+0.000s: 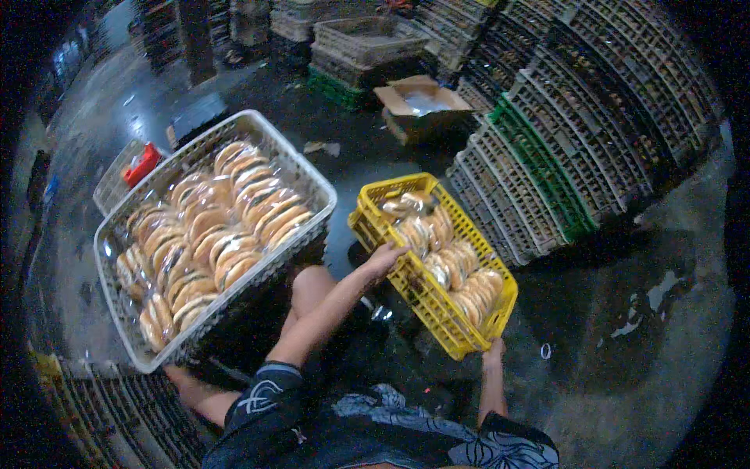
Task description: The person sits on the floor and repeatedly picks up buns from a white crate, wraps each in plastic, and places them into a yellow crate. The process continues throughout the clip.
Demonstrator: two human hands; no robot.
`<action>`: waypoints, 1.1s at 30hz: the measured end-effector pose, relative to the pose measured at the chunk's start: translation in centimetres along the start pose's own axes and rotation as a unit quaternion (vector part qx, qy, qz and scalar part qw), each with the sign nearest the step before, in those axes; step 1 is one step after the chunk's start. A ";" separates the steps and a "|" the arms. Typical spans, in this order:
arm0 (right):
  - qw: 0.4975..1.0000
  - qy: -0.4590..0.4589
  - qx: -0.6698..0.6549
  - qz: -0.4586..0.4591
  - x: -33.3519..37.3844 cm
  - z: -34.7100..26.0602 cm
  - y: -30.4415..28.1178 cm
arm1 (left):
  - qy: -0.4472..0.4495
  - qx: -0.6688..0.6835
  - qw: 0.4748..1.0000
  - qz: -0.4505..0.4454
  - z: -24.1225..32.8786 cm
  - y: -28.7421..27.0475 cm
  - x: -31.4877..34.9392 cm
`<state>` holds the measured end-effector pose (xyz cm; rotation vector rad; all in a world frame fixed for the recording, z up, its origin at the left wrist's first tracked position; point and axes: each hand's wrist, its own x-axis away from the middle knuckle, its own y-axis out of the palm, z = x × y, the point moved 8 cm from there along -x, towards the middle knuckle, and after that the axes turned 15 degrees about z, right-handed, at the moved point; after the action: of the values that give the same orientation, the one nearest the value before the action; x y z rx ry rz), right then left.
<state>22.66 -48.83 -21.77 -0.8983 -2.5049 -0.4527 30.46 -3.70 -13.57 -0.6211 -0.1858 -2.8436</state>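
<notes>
In the head view, the left hand (385, 259) is on the left side of a yellow crate (426, 309), its fingers closed over the slatted wall near the rim. The right hand (494, 352) holds the near right corner of the same crate; most of its fingers are hidden there, so how far they wrap around cannot be told. The yellow crate is right of the middle, between the two hands, with its long sides running from far left to near right. Round buns (441, 250) in clear wrapping lie inside in uneven rows, some blurred.

To the left, just beside the left forearm, is a larger whitish crate (324, 187) filled with rows of wrapped rolls (207, 227). Beyond its far left side are a red object (141, 164) and a dark box (198, 117).

Farther away, an open cardboard box (398, 129) rests on the dark floor (625, 375), near more stacked crates (371, 43). On the right, a tall stack of pale and dark crates (594, 117) includes a green crate (539, 168). A white ring (545, 351) lies to the right of the right hand.
</notes>
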 end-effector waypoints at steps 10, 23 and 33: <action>0.823 -0.458 0.324 -0.084 4.2 0.7 18.3 | 0.112 -0.355 0.752 0.543 4.9 -42.3 32.4; 0.462 -0.776 0.220 -0.368 44.4 8.9 46.1 | -0.203 -0.531 0.475 0.672 -1.2 -45.2 38.0; 0.625 -0.328 0.216 -0.675 49.5 10.0 43.6 | 0.308 0.055 0.570 0.760 0.9 -38.4 44.3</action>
<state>14.21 13.19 1.38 1.4532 -3.2277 0.1883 -17.80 25.12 3.18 0.2877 0.2240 -1.1207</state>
